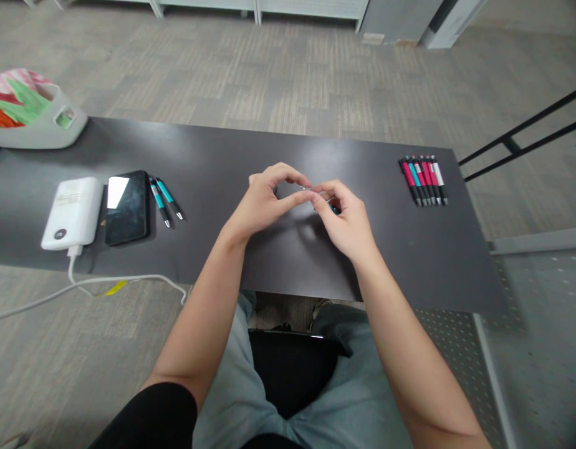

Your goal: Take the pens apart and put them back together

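Note:
Above the middle of the dark table, my left hand and my right hand meet at the fingertips. Thumbs and forefingers pinch together around a small, thin, light piece mostly covered by the fingers. In my right hand shows a bit of a teal pen part, its rest hidden by fingers and thumb. A small dark piece peeks out inside my left hand; what it is cannot be made out. To the left, two teal-and-black pens lie side by side. Several pink, teal and white pens form a row on the right.
The dark table carries a black phone and a white power bank with a white cable. At the far left stands a white basket with colourful contents. Black metal bars run beyond the right edge.

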Demonstrator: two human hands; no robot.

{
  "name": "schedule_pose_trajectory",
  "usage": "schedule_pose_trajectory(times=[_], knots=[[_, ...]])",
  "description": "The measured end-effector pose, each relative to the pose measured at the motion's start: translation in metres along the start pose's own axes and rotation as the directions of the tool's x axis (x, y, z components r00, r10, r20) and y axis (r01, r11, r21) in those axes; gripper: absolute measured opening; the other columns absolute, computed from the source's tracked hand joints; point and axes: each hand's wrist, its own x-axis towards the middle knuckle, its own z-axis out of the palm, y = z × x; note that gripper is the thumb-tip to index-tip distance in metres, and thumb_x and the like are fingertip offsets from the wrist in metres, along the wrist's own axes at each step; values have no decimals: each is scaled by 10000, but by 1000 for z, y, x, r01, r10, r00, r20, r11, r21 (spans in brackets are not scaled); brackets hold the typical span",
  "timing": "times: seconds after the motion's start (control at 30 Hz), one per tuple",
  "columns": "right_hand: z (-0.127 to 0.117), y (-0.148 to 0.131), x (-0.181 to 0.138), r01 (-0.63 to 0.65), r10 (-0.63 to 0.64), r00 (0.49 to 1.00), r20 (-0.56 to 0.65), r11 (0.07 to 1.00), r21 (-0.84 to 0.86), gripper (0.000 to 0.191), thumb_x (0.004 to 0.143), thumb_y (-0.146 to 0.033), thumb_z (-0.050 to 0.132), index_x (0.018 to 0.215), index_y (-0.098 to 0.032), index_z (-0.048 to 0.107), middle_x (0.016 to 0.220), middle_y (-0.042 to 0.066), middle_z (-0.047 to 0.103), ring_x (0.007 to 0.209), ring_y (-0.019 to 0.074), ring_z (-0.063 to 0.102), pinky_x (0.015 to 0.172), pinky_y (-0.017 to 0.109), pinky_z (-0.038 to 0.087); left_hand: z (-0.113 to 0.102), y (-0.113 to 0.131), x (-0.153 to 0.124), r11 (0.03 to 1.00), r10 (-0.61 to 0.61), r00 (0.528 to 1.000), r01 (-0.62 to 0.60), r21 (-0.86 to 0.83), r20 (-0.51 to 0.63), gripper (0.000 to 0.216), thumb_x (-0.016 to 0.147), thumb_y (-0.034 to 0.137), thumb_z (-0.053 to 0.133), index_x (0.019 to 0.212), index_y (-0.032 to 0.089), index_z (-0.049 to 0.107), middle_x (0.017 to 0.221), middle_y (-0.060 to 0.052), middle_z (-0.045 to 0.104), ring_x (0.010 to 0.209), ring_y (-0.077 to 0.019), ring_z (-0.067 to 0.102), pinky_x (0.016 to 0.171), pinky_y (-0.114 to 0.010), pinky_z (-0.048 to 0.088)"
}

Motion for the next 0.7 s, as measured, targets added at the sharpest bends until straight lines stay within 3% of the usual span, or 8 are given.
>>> schedule_pose_trajectory(times=[0.17,0.3,0.37,0.53,0.7], knots=[[-1,-1,-1,4,-4,1000,11,999,-33,284,1088,-641,847,1001,-375,797,901,27,768,804,287,639,841,479,575,0,-6,3,1000,-11,998,10,-18,-58,440,803,638,1167,842,337,849,950,-71,869,1023,-351,829,1063,-489,693],[-6,1,0,13,-14,1000,-10,996,-90,196,1087,-525,824,970,-372,790,889,30,776,800,288,648,827,474,557,-5,-14,6,999,47,987,-44,24,-154,450,901,710,1071,853,331,833,913,-56,868,951,-306,797,1012,-439,686],[-11,2,2,12,-15,1000,-27,994,-106,214,1074,-536,847,952,-371,787,885,33,781,790,289,651,805,472,541,-10,-20,7,997,59,975,-49,52,-212,386,956,666,1028,881,333,849,913,-50,872,922,-298,785,1012,-441,674],[-21,9,6,-9,2,998,-64,993,-120,348,1043,-686,895,921,-377,790,892,43,809,772,293,644,766,474,529,-19,-36,5,974,77,962,-17,226,-260,149,977,422,999,899,328,914,938,-54,879,906,-311,774,1159,-531,579],[-23,17,8,-28,20,998,-60,991,-134,343,1029,-683,912,919,-374,810,892,40,815,740,279,646,709,454,499,-13,-38,1,934,56,981,14,357,-185,245,844,453,1113,821,347,893,871,-62,832,1108,-438,766,1337,-715,371]])
